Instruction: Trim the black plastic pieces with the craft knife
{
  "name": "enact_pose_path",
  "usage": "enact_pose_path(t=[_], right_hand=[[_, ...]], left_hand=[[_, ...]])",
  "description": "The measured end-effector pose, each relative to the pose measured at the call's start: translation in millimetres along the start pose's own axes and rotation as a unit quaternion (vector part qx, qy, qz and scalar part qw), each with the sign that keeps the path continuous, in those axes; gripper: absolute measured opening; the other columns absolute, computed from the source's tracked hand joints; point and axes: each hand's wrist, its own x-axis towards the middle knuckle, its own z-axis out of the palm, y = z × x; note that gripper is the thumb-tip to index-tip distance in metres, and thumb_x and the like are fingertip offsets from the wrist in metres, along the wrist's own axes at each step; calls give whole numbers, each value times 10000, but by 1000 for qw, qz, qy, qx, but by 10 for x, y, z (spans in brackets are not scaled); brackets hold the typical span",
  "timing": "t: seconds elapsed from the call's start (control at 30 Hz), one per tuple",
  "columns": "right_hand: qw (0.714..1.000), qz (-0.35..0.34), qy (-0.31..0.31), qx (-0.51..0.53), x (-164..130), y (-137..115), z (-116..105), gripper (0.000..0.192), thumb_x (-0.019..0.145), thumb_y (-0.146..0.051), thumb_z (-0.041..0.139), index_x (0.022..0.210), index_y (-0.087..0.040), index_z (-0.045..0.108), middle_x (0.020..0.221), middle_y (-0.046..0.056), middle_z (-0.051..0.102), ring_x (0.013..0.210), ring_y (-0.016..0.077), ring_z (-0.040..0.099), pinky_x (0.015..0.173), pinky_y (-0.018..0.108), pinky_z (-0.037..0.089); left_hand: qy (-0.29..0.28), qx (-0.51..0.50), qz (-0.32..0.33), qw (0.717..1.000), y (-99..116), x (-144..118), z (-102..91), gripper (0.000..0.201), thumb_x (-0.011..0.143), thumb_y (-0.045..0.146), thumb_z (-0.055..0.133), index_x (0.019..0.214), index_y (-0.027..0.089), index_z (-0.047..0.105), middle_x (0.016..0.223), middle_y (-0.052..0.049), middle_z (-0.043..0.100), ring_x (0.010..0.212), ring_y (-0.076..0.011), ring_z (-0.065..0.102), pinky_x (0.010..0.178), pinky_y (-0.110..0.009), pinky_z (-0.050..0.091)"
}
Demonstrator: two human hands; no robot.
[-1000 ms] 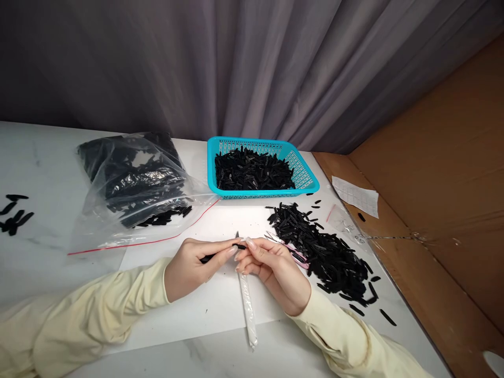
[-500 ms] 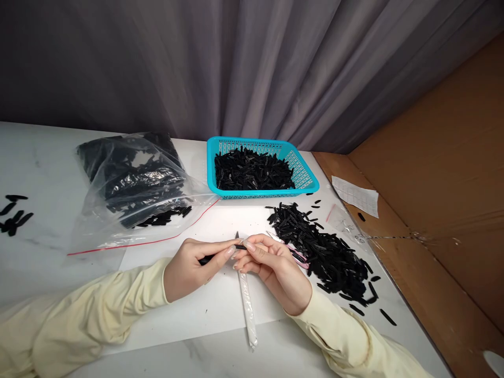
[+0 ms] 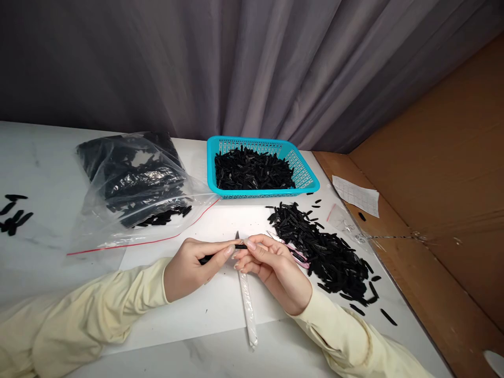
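Note:
Between my two hands is a small black strip point(image 3: 240, 247), pinched at one end by my left hand point(image 3: 200, 265) and at the other by my right hand point(image 3: 275, 265). More black pieces show under the left fingers, partly hidden by them. Below the hands a knife point(image 3: 248, 310) with a white-wrapped handle lies on white paper, its dark tip just beyond the fingers. A heap of loose black strips point(image 3: 334, 257) spreads to the right of my right hand. Partly under that heap is a pink-handled tool point(image 3: 302, 261), mostly hidden.
A blue basket point(image 3: 268, 193) of black strips stands at the back. Left of it lies a clear zip bag point(image 3: 94, 231) with black pieces. Several strips point(image 3: 16, 215) sit at far left. A paper slip point(image 3: 356, 195) and brown board point(image 3: 441, 157) border the right.
Both hands keep nearly the same place and grip. Slightly more of the black strip shows between the fingertips now.

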Motion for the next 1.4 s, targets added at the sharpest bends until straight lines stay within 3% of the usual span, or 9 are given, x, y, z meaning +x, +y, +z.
enact_pose_path(t=[0.33, 0.63, 0.93, 1.4], right_hand=[[1000, 11, -17, 13, 26, 38, -31, 165, 708, -264, 706, 753, -142, 604, 701, 40, 699, 610, 101, 637, 634, 213, 496], [998, 41, -32, 28, 34, 36, -29, 177, 703, -264, 710, 738, -130, 598, 699, 43, 698, 551, 89, 618, 562, 191, 474], [999, 32, -29, 28, 40, 48, -36, 170, 711, -276, 697, 722, -126, 617, 676, 32, 686, 530, 84, 612, 536, 182, 467], [999, 11, -42, 32, 38, 56, -35, 153, 749, -268, 665, 737, -122, 623, 692, 36, 699, 532, 80, 627, 536, 169, 481]], left_hand=[[-4, -6, 15, 1000, -15, -13, 2, 285, 832, 181, 469, 979, 113, 703, 357, 49, 514, 298, -62, 332, 305, -186, 321], [-4, -7, 50, 999, -25, -30, -5, 286, 837, 175, 473, 1020, 136, 690, 344, 50, 510, 296, -71, 374, 322, -181, 353], [2, 4, 46, 999, -18, -22, -7, 285, 832, 163, 475, 1007, 119, 695, 334, 49, 491, 324, -77, 440, 351, -166, 400], [10, 6, 44, 999, -34, -21, 3, 271, 823, 143, 487, 987, 106, 700, 344, 54, 506, 301, -59, 371, 314, -165, 344]])
